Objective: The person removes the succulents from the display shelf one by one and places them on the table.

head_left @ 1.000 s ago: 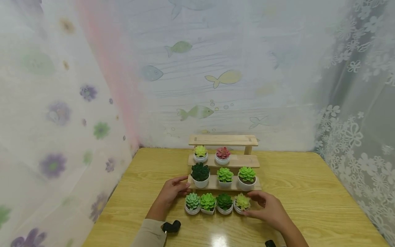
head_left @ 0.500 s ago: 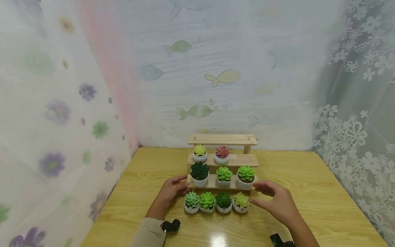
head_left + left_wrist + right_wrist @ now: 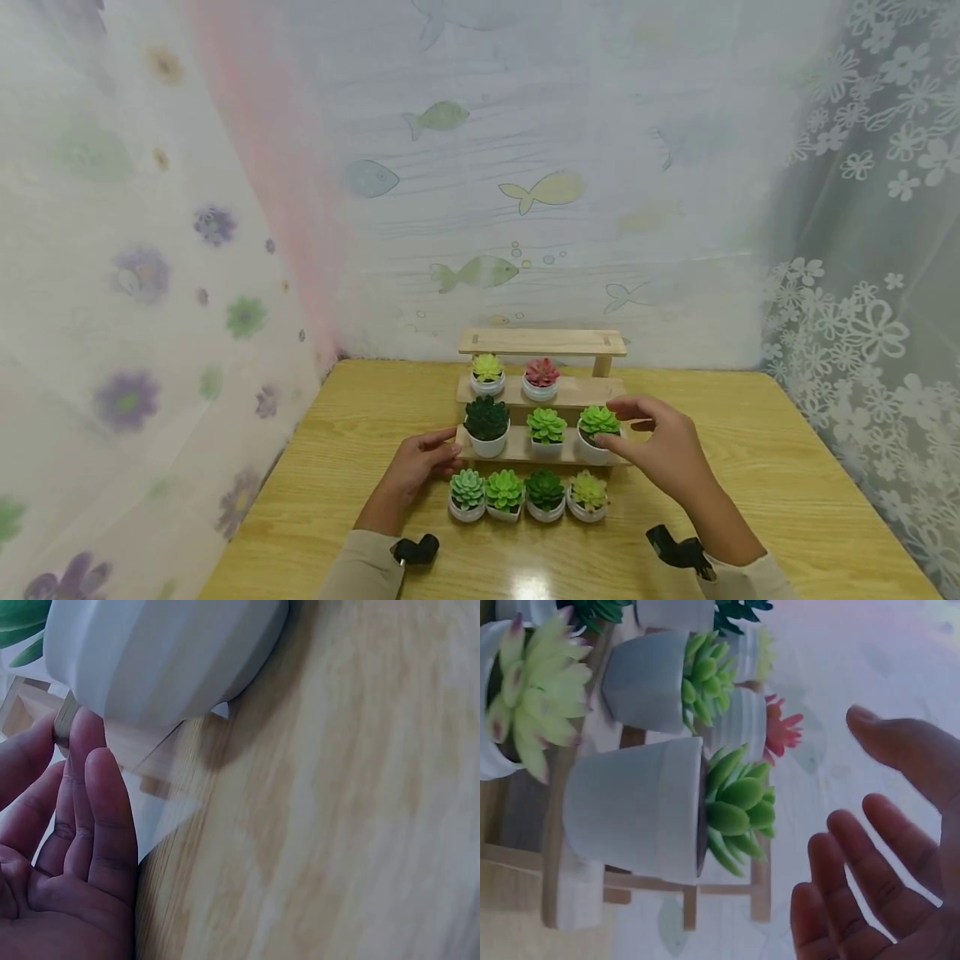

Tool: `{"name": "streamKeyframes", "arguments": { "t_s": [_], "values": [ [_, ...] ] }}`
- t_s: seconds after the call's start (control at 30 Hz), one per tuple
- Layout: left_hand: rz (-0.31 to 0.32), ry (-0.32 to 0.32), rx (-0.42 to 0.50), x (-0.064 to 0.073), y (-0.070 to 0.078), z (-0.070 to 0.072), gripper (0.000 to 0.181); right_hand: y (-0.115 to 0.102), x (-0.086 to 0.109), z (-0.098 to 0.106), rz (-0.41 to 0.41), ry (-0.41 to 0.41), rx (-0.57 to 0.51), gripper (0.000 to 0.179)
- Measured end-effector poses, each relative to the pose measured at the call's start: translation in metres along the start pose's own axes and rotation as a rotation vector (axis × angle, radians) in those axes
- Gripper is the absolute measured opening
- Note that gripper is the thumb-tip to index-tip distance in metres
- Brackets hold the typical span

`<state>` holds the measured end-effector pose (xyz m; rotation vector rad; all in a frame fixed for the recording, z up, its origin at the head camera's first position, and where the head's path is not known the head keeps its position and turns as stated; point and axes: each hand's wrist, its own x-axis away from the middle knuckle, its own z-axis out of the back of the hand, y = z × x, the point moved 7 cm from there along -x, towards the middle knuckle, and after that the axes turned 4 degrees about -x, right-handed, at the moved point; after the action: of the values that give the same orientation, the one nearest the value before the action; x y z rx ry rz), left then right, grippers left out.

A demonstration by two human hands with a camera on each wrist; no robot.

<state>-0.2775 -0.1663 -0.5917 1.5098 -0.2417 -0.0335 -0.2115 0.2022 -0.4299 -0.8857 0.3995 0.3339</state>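
Observation:
My left hand (image 3: 414, 468) pinches the left end of a board of the stepped wooden plant stand (image 3: 542, 340); thumb and fingertips meet at the board's end (image 3: 66, 720) in the left wrist view. My right hand (image 3: 667, 442) is beside the bright green succulent in a round white pot (image 3: 595, 454) at the right end of that step. Its thumb and fingers are spread, and the right wrist view has the fingers (image 3: 866, 874) apart from the plant. A smaller bright green succulent (image 3: 546, 427) and a dark green one (image 3: 487, 421) share the step.
On the table (image 3: 360, 400) before the stand, several potted succulents form a row, from a pale blue-green one (image 3: 468, 492) to a yellow-green one (image 3: 588, 492). The middle step bears a yellow succulent (image 3: 487, 371) and a red one (image 3: 541, 377). A printed curtain (image 3: 480, 200) hangs behind.
My right hand has left the yellow-green succulent in the front row, drawn back right, then moved up to the bright green one on the step. The left hand keeps its place.

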Motion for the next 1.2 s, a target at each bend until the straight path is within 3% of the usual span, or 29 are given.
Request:
{"name": "streamKeyframes", "arguments": {
  "t_s": [0.4,0.73,0.97,1.2],
  "values": [
    [-0.005,-0.019,0.003,-0.005,-0.003,0.002,0.055,-0.001,-0.052,-0.023,-0.141,-0.225,-0.051,0.065],
    [0.023,-0.033,0.024,-0.007,-0.005,0.003,0.057,-0.001,-0.077,-0.041,-0.185,-0.310,-0.096,0.072],
    [0.009,-0.024,0.019,-0.006,-0.003,0.004,0.056,0.003,-0.089,-0.058,-0.229,-0.339,-0.141,0.066],
    [0.002,-0.034,0.026,-0.004,-0.004,0.002,0.056,0.012,-0.095,-0.073,-0.249,-0.375,-0.137,0.075]
  ]
}}
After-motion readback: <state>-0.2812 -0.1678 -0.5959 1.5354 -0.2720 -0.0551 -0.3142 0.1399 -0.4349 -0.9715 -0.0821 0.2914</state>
